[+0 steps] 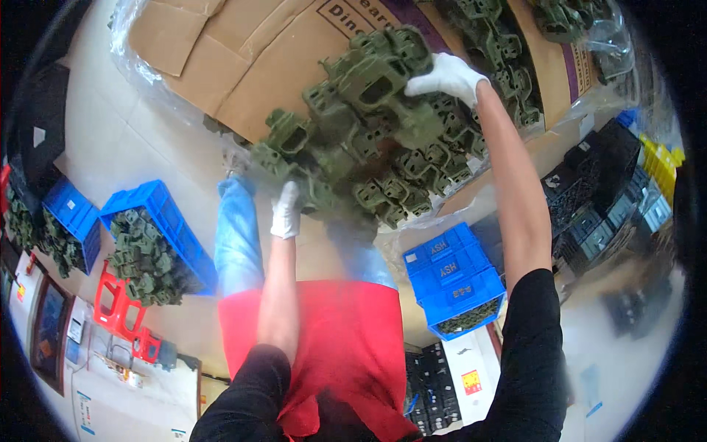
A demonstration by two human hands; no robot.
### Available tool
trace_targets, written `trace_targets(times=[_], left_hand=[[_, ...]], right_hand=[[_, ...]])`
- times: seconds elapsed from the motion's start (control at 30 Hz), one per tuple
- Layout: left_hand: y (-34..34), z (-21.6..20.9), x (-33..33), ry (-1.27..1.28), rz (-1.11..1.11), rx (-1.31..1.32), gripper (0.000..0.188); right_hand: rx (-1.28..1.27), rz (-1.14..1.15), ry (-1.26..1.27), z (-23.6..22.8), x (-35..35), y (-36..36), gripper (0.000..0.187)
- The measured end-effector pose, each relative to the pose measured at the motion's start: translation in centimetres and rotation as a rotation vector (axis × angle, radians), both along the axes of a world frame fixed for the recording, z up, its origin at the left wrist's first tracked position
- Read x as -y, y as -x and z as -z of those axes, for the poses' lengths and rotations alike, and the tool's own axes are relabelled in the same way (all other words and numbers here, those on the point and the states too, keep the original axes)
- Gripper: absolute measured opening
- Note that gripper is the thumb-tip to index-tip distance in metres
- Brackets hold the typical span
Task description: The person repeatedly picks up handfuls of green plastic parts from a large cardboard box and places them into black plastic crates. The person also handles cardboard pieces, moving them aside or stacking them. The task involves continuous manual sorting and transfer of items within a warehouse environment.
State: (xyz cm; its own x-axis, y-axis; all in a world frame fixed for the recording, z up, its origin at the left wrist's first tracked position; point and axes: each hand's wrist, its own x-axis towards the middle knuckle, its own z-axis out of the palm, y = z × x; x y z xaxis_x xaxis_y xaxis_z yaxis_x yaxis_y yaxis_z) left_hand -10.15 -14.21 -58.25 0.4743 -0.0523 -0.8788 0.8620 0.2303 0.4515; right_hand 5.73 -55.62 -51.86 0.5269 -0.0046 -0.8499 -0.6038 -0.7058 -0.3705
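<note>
The right hand [449, 77], in a white glove, grips the upper end of a cluster of dark-green moulded parts [372, 92], thumb against the near face. The left hand [286, 210], also gloved, touches the lower-left end; its fingers are partly hidden, so whether it is closed cannot be told. The cluster slants between the hands, over loose green parts [394, 188] and beside a cardboard sheet [258, 62].

Caution: the parts appear separate; uneven pressure from the two hands could let middle pieces drop. Smooth gloves could slip. Openings and lugs could snag on neighbouring parts or on the clear plastic film [151, 85] at the cardboard's edge.

Surroundings: a blue crate [177, 228] of green parts stands at left, near a red stool [110, 302]; the left leg [237, 228] obstructs the space between crate and cluster. Stacked blue crates [449, 265] stand left of the right forearm, restricting a low sweep there. Black crates [589, 169] stand farther right.
</note>
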Motion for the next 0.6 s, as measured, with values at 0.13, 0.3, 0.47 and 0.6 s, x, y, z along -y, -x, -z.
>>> trace_targets(times=[0.13, 0.3, 0.47, 0.6], left_hand=[[-3.4, -0.1, -0.3, -0.042, 0.097, 0.248, 0.06], [-14.6, -0.1, -0.4, 0.332, -0.126, 0.395, 0.066], [-22.1, -1.4, 1.9, 0.12, 0.246, 0.561, 0.073], [-23.4, -0.7, 2.3, 0.464, 0.049, 0.255, 0.064]], right_hand=[[0.11, 0.347, 0.071, -0.2, -0.7, 1.5, 0.077], [0.043, 0.459, -0.095, -1.8, -1.4, 2.7, 0.061], [0.061, 0.559, -0.517, -2.8, 0.1, 5.0, 0.057], [0.244, 0.978, -0.145, 0.4, -5.5, 3.3, 0.085]])
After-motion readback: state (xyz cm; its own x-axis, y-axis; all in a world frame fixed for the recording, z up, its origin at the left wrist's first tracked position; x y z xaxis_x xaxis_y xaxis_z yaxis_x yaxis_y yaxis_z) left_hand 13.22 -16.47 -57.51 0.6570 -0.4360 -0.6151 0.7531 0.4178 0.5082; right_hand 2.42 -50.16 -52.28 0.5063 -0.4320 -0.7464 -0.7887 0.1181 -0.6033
